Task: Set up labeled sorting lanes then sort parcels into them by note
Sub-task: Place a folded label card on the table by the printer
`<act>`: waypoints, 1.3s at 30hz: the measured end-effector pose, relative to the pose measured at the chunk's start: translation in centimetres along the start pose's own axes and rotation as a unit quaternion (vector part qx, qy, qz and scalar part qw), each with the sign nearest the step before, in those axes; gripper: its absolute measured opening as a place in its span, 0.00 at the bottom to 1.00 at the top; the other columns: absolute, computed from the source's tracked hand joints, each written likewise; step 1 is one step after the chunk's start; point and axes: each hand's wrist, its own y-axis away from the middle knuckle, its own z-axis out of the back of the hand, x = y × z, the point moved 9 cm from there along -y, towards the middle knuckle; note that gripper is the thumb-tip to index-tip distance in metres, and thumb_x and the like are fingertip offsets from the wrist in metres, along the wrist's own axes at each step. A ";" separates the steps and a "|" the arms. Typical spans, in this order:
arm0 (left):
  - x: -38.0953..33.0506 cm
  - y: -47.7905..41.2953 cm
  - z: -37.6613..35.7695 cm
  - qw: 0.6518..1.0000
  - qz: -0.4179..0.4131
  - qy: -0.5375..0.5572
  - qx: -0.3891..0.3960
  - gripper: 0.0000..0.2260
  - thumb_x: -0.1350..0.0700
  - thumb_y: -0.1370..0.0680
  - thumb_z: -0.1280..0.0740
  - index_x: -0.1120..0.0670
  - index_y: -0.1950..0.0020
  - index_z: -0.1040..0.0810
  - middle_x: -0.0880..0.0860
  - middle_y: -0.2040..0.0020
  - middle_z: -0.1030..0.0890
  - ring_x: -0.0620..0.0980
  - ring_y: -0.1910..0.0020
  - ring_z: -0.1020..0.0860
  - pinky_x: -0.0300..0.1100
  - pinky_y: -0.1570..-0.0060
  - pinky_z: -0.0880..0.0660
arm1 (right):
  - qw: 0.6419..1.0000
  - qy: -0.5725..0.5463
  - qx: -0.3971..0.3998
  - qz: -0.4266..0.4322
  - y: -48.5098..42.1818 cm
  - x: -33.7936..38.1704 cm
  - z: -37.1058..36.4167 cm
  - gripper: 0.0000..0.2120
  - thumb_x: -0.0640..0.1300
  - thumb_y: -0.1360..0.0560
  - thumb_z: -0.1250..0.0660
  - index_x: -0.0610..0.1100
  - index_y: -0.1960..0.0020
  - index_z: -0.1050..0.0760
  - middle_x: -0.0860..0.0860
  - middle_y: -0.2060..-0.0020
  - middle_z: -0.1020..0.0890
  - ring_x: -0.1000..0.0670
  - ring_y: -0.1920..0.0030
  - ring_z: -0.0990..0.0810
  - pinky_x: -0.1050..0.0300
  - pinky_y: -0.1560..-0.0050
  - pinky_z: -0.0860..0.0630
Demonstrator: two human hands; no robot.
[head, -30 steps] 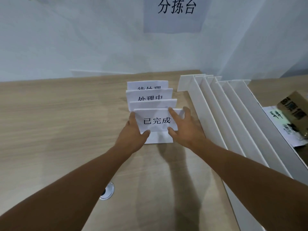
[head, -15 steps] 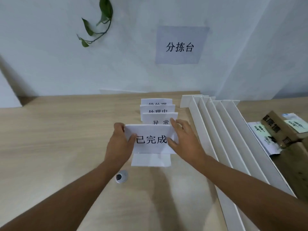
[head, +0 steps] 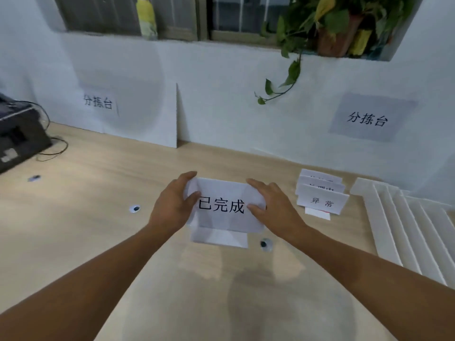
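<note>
Head view: your left hand (head: 172, 205) and right hand (head: 273, 207) pinch the folded 已完成 label card (head: 221, 212) by its ends over the tabletop (head: 98, 230), well left of the other label cards (head: 320, 199). If you squeeze unevenly, it may crease, or topple once you let go.

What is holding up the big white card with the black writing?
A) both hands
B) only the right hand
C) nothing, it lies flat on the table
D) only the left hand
A: the left hand pinches the card at its left edge and the right hand pinches its right edge.
</note>
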 end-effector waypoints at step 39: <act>51.4 -6.5 53.6 0.989 0.039 -0.073 -0.121 0.22 0.55 0.20 0.32 0.44 0.27 0.31 0.47 0.35 0.22 0.42 0.45 0.27 0.42 0.49 0.30 | 0.999 -0.014 -0.016 0.047 -23.8 53.2 -47.9 0.29 0.48 0.20 0.33 0.59 0.22 0.38 0.55 0.45 0.34 0.53 0.51 0.25 0.58 0.53 0.27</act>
